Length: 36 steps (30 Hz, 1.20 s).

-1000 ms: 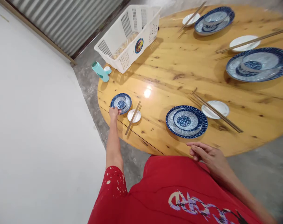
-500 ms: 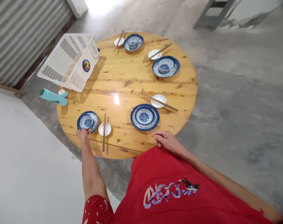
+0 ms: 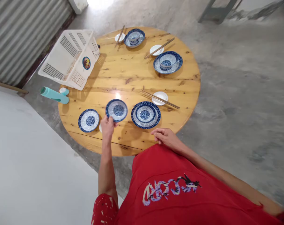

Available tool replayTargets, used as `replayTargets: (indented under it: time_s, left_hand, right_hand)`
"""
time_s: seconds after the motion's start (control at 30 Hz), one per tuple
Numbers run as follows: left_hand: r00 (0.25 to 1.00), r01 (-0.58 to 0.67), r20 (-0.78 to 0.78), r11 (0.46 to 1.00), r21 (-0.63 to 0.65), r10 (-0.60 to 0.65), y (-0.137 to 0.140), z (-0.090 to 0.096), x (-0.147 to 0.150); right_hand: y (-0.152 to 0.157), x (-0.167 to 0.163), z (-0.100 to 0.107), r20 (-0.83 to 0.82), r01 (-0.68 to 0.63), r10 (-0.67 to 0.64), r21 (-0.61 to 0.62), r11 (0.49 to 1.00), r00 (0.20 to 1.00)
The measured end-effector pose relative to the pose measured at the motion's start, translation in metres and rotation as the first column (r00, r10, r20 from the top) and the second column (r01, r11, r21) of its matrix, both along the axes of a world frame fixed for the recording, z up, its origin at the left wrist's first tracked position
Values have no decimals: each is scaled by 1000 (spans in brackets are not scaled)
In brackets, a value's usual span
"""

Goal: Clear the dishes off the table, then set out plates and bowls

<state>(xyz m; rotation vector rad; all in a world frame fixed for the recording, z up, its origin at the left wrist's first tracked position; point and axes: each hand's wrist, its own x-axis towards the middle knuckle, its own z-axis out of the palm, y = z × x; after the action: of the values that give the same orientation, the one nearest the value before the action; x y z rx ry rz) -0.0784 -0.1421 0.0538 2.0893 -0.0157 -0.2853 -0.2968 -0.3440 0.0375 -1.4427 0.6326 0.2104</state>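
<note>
The little blue bowl point(image 3: 116, 110) was sitting on the small blue plate point(image 3: 88, 120) a moment ago. Now the left hand point(image 3: 107, 125) has lifted it off and carried it to the right. The fingers pinch the bowl by its near rim and hold it up above the round wooden table point(image 3: 123, 75), between the small plate and the bigger blue plates point(image 3: 145, 114). The small plate is bare now.

The right hand point(image 3: 166, 139) lies on the near edge of the table. Its fingers are loosely curled and hold nothing.

Just past the bigger plates is a white dish point(image 3: 159, 97) with chopsticks point(image 3: 160, 99) lying across it. To the left lies a teal bottle point(image 3: 54, 95). Farther back stands a white basket point(image 3: 70, 58), and two more blue plates with bowls, one point(image 3: 167, 62) on the right and one point(image 3: 134, 37) at the far edge.
</note>
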Motion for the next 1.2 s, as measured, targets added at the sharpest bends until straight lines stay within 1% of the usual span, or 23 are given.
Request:
replayTargets:
  time_s: [0.07, 0.17, 0.23, 0.33, 0.43, 0.63, 0.77, 0.9, 0.97, 1.03, 1.2]
  left_hand:
    - [992, 122, -31, 992, 23, -121, -28, -5, -16]
    - [963, 270, -45, 954, 130, -266, -60, -14, -33]
    - [946, 325, -55, 921, 215, -321, -75, -19, -39]
    - [930, 363, -64, 875, 320, -362, -88, -23, -43]
    - [920, 379, -57, 840, 389, -388, -92, -26, -44]
    - [906, 400, -46, 815, 420, -421, -95, -35, -46]
    - [900, 407, -75, 768, 494, -429, -100, -37, -50]
    - [894, 419, -117, 713, 562, -434, -102, -37, -55]
    - [886, 435, -138, 693, 575, -442, -102, -37, -55]
    - [883, 450, -164, 691, 565, -441, -100, -36, -54]
    - [887, 459, -222, 719, 522, -405, -100, -29, -59]
  right_hand:
    - [-1, -2, 0, 3, 4, -4, -4, 1000, 1000]
    - [-4, -5, 0, 2, 8, -8, -8, 1000, 1000]
    - [-6, -7, 0, 2, 14, -14, -17, 1000, 1000]
    - [-9, -10, -1, 8, 37, -37, -19, 999, 999]
    - [-11, -12, -2, 12, 60, -60, 1, 998, 998]
    - [-14, -12, -1, 0, 79, -79, -9, 997, 997]
    - [-15, -15, -3, -8, 45, -45, -25, 999, 999]
    - [-19, -24, -11, -8, 34, -35, -90, 995, 999]
    - [-22, -26, -15, -22, 27, -30, -102, 994, 999]
    - [-24, -25, -16, -51, 9, -14, -102, 995, 999]
    - [-23, -22, -13, -74, -43, 35, -112, 993, 997]
